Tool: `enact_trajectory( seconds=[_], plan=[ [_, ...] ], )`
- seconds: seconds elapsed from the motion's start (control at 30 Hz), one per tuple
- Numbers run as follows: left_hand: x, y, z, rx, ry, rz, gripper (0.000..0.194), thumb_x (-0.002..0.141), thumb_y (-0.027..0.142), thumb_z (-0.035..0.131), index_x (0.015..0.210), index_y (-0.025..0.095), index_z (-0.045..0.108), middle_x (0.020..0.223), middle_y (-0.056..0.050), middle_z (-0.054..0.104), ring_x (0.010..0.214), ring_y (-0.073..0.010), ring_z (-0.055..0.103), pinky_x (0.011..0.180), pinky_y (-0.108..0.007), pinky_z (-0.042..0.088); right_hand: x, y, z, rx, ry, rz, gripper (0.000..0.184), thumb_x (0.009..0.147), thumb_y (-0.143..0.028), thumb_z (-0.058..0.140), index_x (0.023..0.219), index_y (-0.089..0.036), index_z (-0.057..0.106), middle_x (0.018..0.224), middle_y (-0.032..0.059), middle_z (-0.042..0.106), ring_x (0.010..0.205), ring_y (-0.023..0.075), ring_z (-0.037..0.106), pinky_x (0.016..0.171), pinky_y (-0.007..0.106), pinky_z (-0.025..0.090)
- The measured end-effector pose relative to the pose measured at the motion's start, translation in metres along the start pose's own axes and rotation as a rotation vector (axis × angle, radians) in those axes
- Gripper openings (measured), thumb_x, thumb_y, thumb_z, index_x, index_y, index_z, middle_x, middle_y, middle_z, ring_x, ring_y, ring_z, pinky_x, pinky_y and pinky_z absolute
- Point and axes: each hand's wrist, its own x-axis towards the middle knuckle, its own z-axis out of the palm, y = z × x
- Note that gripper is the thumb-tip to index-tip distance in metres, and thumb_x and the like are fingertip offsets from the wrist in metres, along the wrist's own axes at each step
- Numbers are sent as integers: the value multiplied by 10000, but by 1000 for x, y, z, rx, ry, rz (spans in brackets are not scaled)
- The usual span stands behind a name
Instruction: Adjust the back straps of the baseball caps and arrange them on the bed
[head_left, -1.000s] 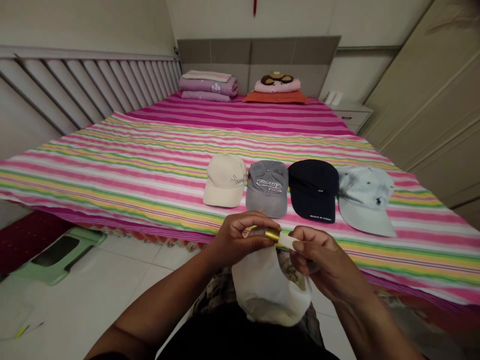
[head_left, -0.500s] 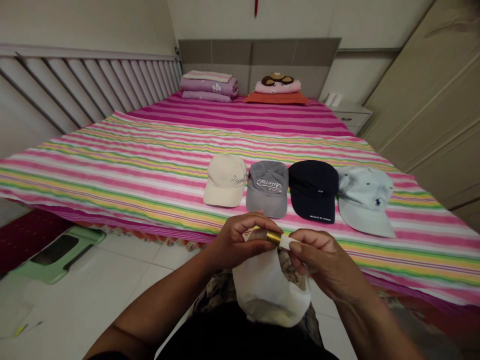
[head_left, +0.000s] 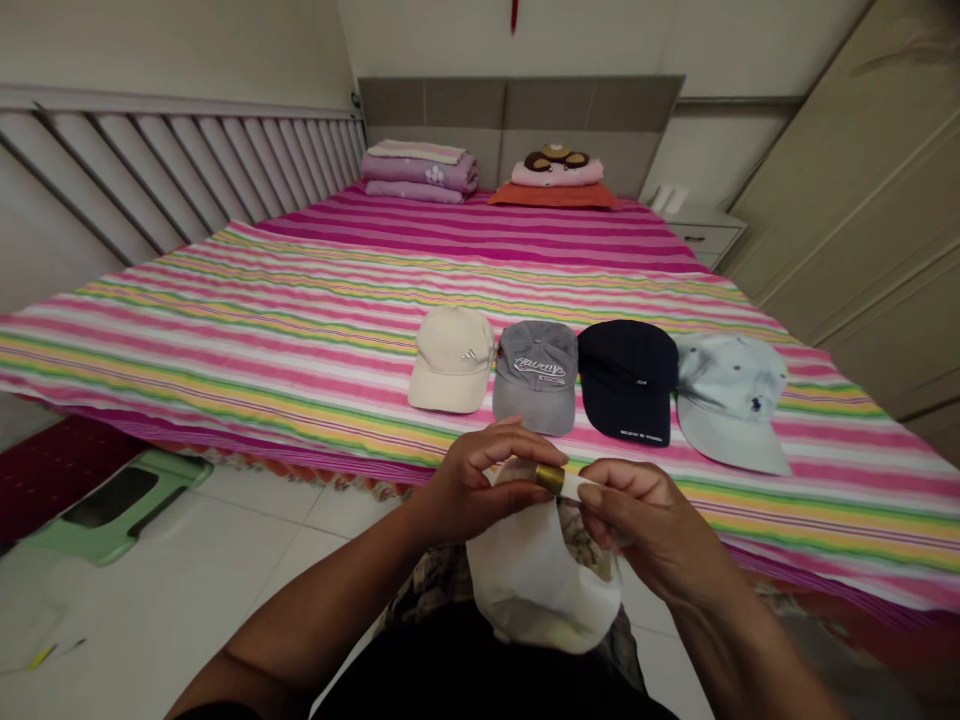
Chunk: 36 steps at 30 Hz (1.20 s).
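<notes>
White baseball cap [head_left: 521, 580] hangs beside the bed in my head view, the left hand [head_left: 469, 482] pinching its gold-coloured clasp [head_left: 550, 479], the right hand [head_left: 641, 505] its strap [head_left: 572, 486], so I judge the fastening unfinished, with four caps [head_left: 535, 372] lined up on the bed [head_left: 300, 345].

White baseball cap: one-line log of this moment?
left hand: pinching gold clasp; right hand: pinching white strap; white baseball cap: below gold clasp; gray cap: on striped sheet
</notes>
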Motion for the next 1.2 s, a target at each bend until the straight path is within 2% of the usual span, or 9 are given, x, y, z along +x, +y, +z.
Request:
enact_trajectory(
  seconds=[0.23, 0.4, 0.5, 0.6, 0.73, 0.83, 1.0, 1.1, 1.2],
  plan=[
    [0, 8, 0, 78, -18, 33, 217, 761, 243, 634, 968, 181, 626, 942, -71, 690, 909, -175, 631, 1046, -435, 252, 1, 2, 1, 24, -66, -17, 255, 726, -375, 651, 626, -158, 562, 462, -44, 487, 399, 57, 363, 413, 196, 254],
    [-3, 3, 1, -121, 24, -64, 216, 743, 216, 647, 952, 161, 629, 945, -73, 662, 902, -171, 607, 983, -389, 330, 1, 4, -1, 62, -78, 7, 226, 748, -368, 629, 688, -178, 523, 509, -28, 521, 448, 88, 425, 444, 208, 306],
    [-2, -1, 6, -345, 20, -209, 234, 698, 230, 691, 909, 148, 632, 879, -63, 652, 831, -159, 603, 843, -327, 426, 0, 3, 4, 55, -54, 6, 241, 744, -357, 637, 647, -173, 515, 481, -38, 491, 437, 81, 405, 450, 208, 304],
    [-1, -4, 10, -567, 47, -347, 266, 642, 252, 736, 858, 136, 632, 774, -40, 641, 729, -136, 596, 699, -272, 455, 1, 1, 7, 45, -43, -15, 261, 737, -369, 653, 639, -171, 515, 491, -42, 495, 444, 74, 416, 461, 205, 316],
    [-1, -8, 7, -623, 142, -315, 267, 587, 215, 772, 812, 135, 651, 754, -35, 657, 747, -138, 605, 750, -285, 453, 2, 0, -1, -23, -73, 13, 245, 768, -411, 618, 800, -174, 571, 622, -22, 557, 508, 78, 461, 470, 195, 332],
    [-1, -9, 4, -605, 161, -297, 258, 598, 209, 766, 824, 143, 661, 787, -41, 669, 771, -144, 608, 778, -298, 449, 3, 2, -6, -59, -79, 44, 249, 770, -405, 615, 742, -162, 567, 580, -27, 544, 480, 70, 435, 441, 187, 300],
    [-3, -8, 7, -511, 86, -385, 275, 584, 235, 773, 818, 141, 663, 803, -47, 645, 793, -158, 592, 742, -290, 447, 5, 5, -1, -7, -75, 37, 275, 729, -382, 653, 642, -153, 527, 496, -46, 505, 426, 49, 384, 439, 184, 278],
    [-3, -8, 6, -492, 42, -364, 257, 603, 229, 761, 833, 156, 670, 845, -52, 636, 826, -164, 586, 757, -291, 440, 5, 4, 2, -26, -62, 42, 272, 714, -381, 657, 637, -150, 536, 495, -44, 506, 414, 48, 383, 423, 182, 273],
    [-2, -8, -1, -530, -84, -350, 293, 633, 294, 739, 892, 169, 682, 946, -76, 640, 884, -188, 585, 782, -297, 434, 5, 1, 1, -42, -62, 49, 259, 704, -371, 656, 628, -154, 536, 487, -52, 490, 395, 44, 368, 399, 177, 266]
  ],
)
